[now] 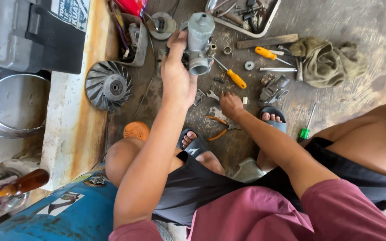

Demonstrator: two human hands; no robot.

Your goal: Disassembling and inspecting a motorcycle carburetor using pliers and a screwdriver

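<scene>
Holding a grey metal carburetor (199, 44) up off the concrete floor (336, 22), the left hand (177, 76) is wrapped tight around its body, up around 12 o'clock in view. Right hand (231, 105) is down low just past center, fingers curled toward a small wrench (212, 94) on the floor; can't tell if it's actually gripping anything. Orange-handled pliers (220, 127) lie right at 6 o'clock from that hand. An orange screwdriver (233, 76) sits just at 3 o'clock of the carburetor, another orange screwdriver (269, 54) further out. Olive rag (327, 60) is bunched at 2 o'clock, a finned fan wheel (109, 85) at 9 o'clock, and a metal tray (242, 13) of tools up top.
</scene>
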